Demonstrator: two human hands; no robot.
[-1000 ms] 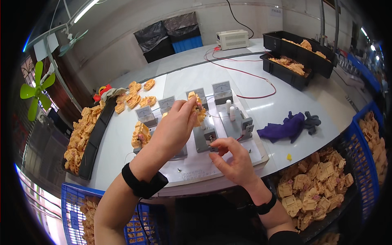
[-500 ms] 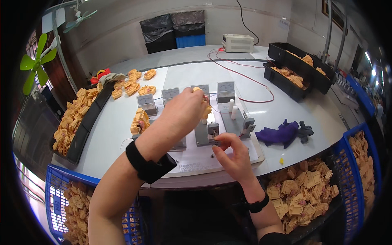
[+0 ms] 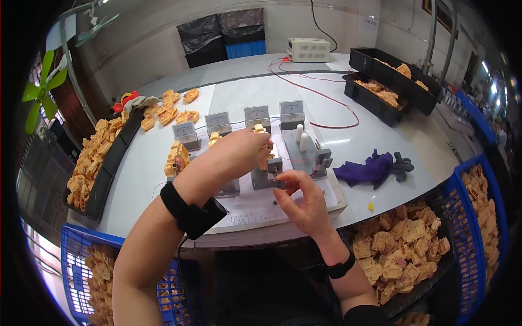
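My left hand (image 3: 253,148) reaches across and holds a tan plastic housing (image 3: 264,162) at a grey test fixture, third from the left in the row. The hand's back hides most of its fingers. My right hand (image 3: 305,202) is at the front of that fixture, thumb and forefinger on either side of its small grey clamp block (image 3: 279,183). Behind the fixture stands a grey panel meter (image 3: 256,116). More tan housings sit at the fixtures to the left, one on the leftmost (image 3: 177,157). The right-hand fixture (image 3: 298,155) carries two white pegs (image 3: 303,142).
Black trays of tan parts stand at left (image 3: 106,176) and back right (image 3: 375,103). Loose parts (image 3: 167,114) lie back left. A power supply (image 3: 309,50) feeds red wires. Purple gloves (image 3: 367,171) lie at right. Blue baskets (image 3: 89,233) flank the table.
The view has shifted slightly, moving the scene a little left. My left hand has lowered with the housing onto the fixture. My right hand stays at the clamp block.
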